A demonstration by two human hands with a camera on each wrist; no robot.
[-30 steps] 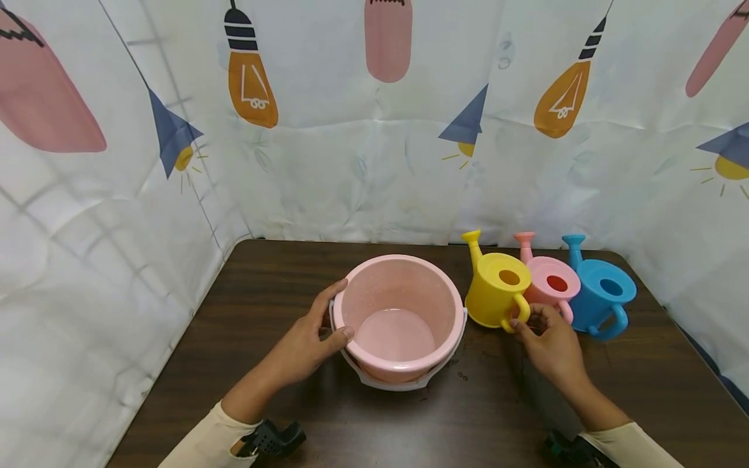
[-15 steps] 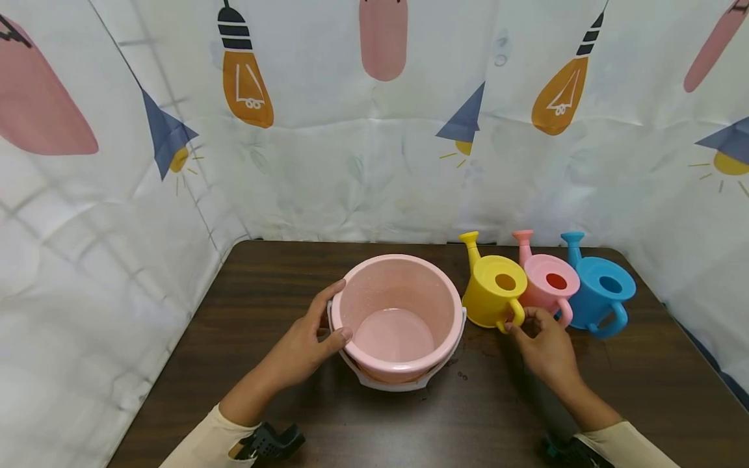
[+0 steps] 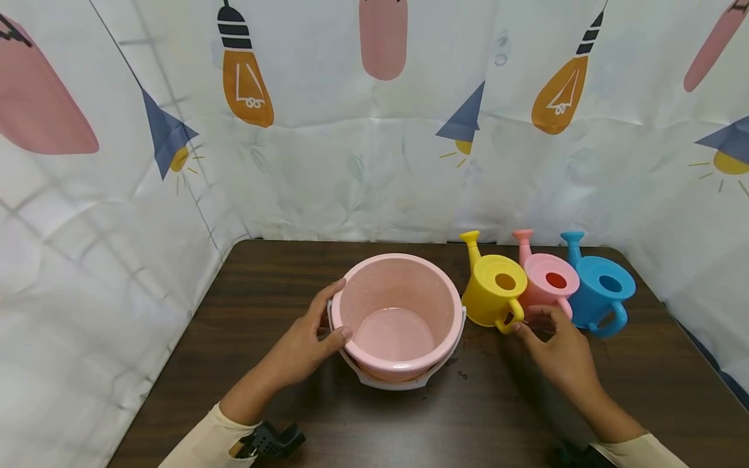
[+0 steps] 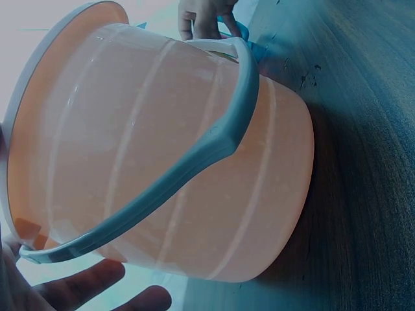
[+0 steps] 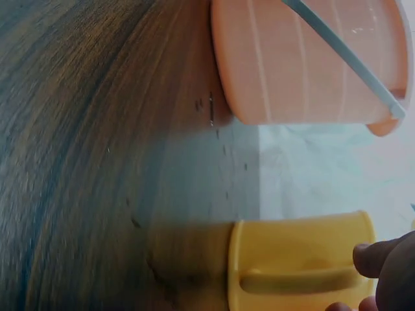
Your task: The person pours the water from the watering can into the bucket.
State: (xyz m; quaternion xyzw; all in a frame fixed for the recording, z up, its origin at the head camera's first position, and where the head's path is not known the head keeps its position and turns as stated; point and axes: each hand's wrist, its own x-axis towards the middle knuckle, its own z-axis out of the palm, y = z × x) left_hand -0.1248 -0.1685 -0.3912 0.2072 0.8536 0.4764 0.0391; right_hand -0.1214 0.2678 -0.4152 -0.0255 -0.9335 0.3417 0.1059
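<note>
A pink bucket (image 3: 404,361) with a pale carrying handle (image 4: 188,165) stands upright on the table. My left hand (image 3: 301,344) holds its left rim, thumb over the edge and index finger along the outside; other fingers (image 4: 84,283) stretch past its wall. To the right stand a yellow watering can (image 3: 488,302), a pink watering can (image 3: 547,279) and a blue watering can (image 3: 597,299). My right hand (image 3: 558,348) is beside the yellow can's handle, its thumb tip right at the handle's lower end. Its other fingers reach toward the pink can's handle.
The dark wooden table (image 3: 468,422) carries small dark specks between the bucket and the yellow can. A white printed cloth (image 3: 351,182) hangs close behind the table's back edge and along its sides.
The yellow can shifted slightly left with my right hand at its handle. My right hand then drew a little right, off that handle. The left hand and bucket have stayed put.
</note>
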